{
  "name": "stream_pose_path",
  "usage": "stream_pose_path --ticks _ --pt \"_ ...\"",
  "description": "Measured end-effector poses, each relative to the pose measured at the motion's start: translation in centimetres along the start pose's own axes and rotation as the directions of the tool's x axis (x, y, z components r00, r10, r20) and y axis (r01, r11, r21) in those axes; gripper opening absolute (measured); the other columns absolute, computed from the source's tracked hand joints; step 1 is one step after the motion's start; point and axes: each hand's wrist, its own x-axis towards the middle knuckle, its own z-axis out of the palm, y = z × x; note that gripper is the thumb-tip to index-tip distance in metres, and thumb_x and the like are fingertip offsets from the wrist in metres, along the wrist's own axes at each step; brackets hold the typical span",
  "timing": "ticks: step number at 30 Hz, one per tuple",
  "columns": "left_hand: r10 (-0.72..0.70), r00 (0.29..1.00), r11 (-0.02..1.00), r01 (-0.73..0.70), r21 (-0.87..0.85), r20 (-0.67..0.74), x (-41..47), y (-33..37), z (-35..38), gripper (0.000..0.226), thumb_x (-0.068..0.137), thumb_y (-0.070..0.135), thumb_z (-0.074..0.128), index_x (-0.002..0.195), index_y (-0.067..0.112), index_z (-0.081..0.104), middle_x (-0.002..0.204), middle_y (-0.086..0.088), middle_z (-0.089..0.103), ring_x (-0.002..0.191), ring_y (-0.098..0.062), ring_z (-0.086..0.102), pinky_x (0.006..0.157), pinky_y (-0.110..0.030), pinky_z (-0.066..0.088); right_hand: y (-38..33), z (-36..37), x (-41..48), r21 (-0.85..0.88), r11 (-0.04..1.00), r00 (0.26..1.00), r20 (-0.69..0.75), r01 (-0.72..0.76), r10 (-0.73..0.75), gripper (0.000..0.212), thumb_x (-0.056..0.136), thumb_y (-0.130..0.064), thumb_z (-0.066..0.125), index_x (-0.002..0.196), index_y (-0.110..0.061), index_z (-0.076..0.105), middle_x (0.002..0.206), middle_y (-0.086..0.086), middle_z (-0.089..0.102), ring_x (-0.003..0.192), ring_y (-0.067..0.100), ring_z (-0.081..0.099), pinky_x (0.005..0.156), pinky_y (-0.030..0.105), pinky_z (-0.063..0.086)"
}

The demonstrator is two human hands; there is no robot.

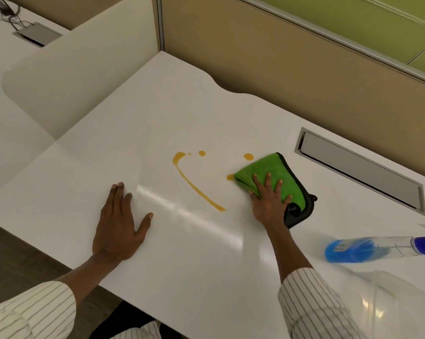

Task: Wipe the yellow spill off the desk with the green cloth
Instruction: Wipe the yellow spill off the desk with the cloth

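Note:
A yellow spill (194,185) lies on the white desk (157,113) as a long curved streak with a few separate drops above and to its right. The folded green cloth (267,168), edged in black, rests just right of the streak, its left corner touching one drop. My right hand (270,199) presses flat on the cloth's near part, fingers spread. My left hand (119,226) lies palm down on the bare desk left of the spill, holding nothing.
A spray bottle with blue liquid (358,248) lies on its side at the right edge. A clear plastic container (387,302) sits near the bottom right. A metal cable hatch (358,170) is set in the desk behind the cloth. Partition walls (280,57) stand behind.

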Motion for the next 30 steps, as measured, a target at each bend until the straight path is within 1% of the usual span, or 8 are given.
stream_pose_path --ticks 3,10,13,16,21,23,28,30 --pt "0.002 1.000 1.000 -0.002 0.002 -0.011 0.0 0.0 0.1 0.089 0.100 0.068 0.042 0.154 -0.003 0.044 0.178 -0.022 0.026 0.169 -0.036 0.021 0.128 -0.058 0.037 0.0 0.6 -2.5 -0.024 0.998 0.999 -0.021 0.049 -0.050 0.060 0.109 -0.050 0.038 0.164 -0.046 0.015 0.178 -0.003 0.003 0.164 0.036 -0.004 0.123 0.075 0.008" --pt "0.001 1.000 1.000 -0.001 0.010 -0.016 0.2 -0.5 0.8 0.089 0.101 0.069 0.042 0.155 -0.002 0.042 0.178 -0.022 0.025 0.169 -0.037 0.021 0.128 -0.057 0.038 1.5 4.3 -10.9 -0.023 0.992 0.990 -0.060 0.128 -0.129 0.069 0.107 -0.032 0.050 0.163 -0.050 0.015 0.177 -0.009 -0.002 0.164 0.030 -0.008 0.127 0.069 0.005" --pt "0.002 1.000 1.000 -0.002 0.013 -0.012 0.3 -0.6 0.9 0.088 0.101 0.068 0.043 0.154 -0.002 0.042 0.178 -0.023 0.025 0.169 -0.037 0.020 0.128 -0.058 0.039 1.8 3.5 -8.7 -0.021 0.998 0.995 -0.070 0.065 -0.067 0.069 0.106 -0.033 0.052 0.163 -0.049 0.017 0.177 -0.006 0.004 0.164 0.032 -0.004 0.125 0.073 0.007" --pt "0.007 1.000 1.000 -0.007 0.016 -0.010 0.3 -0.6 0.8 0.088 0.101 0.068 0.043 0.154 -0.002 0.043 0.178 -0.023 0.025 0.170 -0.036 0.019 0.128 -0.057 0.039 1.3 2.0 -4.0 -0.026 1.000 0.997 -0.072 0.014 -0.015 0.064 0.108 -0.042 0.046 0.164 -0.047 0.014 0.178 -0.004 0.004 0.164 0.034 -0.003 0.124 0.075 0.007" --pt "0.008 1.000 1.000 -0.009 -0.017 -0.015 0.2 -0.7 0.5 0.087 0.100 0.068 0.045 0.153 -0.001 0.045 0.178 -0.021 0.026 0.170 -0.034 0.019 0.128 -0.057 0.038 1.4 -0.3 1.1 -0.009 0.999 0.998 -0.046 0.051 -0.052 0.058 0.109 -0.048 0.039 0.163 -0.048 0.018 0.178 -0.004 0.007 0.164 0.034 -0.001 0.124 0.075 0.006" --pt "0.006 1.000 1.000 -0.007 -0.021 -0.014 0.2 -0.6 0.4 0.087 0.100 0.068 0.045 0.153 0.000 0.045 0.179 -0.020 0.025 0.170 -0.034 0.019 0.127 -0.057 0.038 1.8 -0.4 0.7 -0.002 1.000 0.998 -0.068 0.003 -0.004 0.058 0.110 -0.045 0.040 0.164 -0.047 0.019 0.178 -0.003 0.007 0.164 0.036 -0.001 0.122 0.077 0.008" --pt "-0.004 1.000 1.000 0.004 -0.012 -0.013 0.2 -0.4 0.4 0.088 0.099 0.069 0.044 0.154 0.000 0.044 0.179 -0.019 0.024 0.170 -0.034 0.019 0.127 -0.057 0.037 0.0 1.9 -6.1 0.082 0.968 0.967 -0.075 -0.239 0.245 0.065 0.109 -0.040 0.042 0.165 -0.045 0.010 0.178 0.001 -0.002 0.162 0.041 -0.006 0.119 0.081 0.009" --pt "-0.005 1.000 1.000 0.005 -0.007 -0.011 0.3 -0.4 0.5 0.088 0.099 0.069 0.044 0.154 0.000 0.043 0.179 -0.020 0.024 0.170 -0.034 0.019 0.127 -0.057 0.038 -2.0 3.7 -10.1 0.111 0.962 0.964 -0.065 -0.249 0.257 0.068 0.108 -0.041 0.045 0.165 -0.046 0.010 0.178 -0.001 -0.002 0.163 0.040 -0.007 0.119 0.080 0.009"
